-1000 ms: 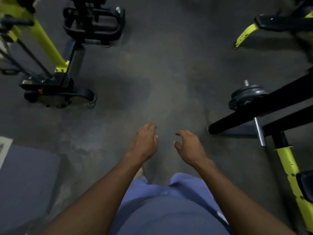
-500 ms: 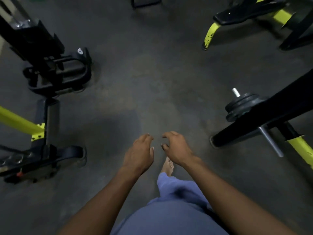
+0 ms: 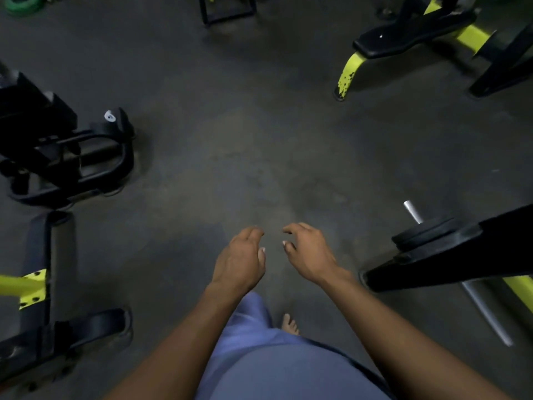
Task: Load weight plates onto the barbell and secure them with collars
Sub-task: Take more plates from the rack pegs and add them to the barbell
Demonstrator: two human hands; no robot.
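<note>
Dark, scuffed gym floor (image 3: 259, 145) fills the view, ringed by machines. A black and yellow bench (image 3: 415, 39) stands at the upper right, a black machine base (image 3: 72, 157) at the left, and a yellow-braced frame (image 3: 37, 287) at the lower left. A black rack beam (image 3: 467, 255) cuts in from the right edge.

Behind that beam lies the barbell (image 3: 484, 313), its silver sleeve end (image 3: 412, 210) poking out above two or so dark plates (image 3: 424, 233) already on it. No collar shows on the sleeve, though the beam hides part of it. A green plate (image 3: 26, 4) sits far off at the top left corner.

The person stands barefoot in blue trousers, both arms held out low in front. The left hand (image 3: 239, 261) and right hand (image 3: 311, 255) hang close together, not touching, fingers (image 3: 253, 232) loosely curled and holding nothing.

By my reading, this is a walk between loads: the person is crossing the floor empty-handed, most likely to fetch another plate or a collar. The next move calls for finding that item, which is not within reach, gripping it firmly with both hands if it is a plate, and carrying it back to the sleeve end at the right.
</note>
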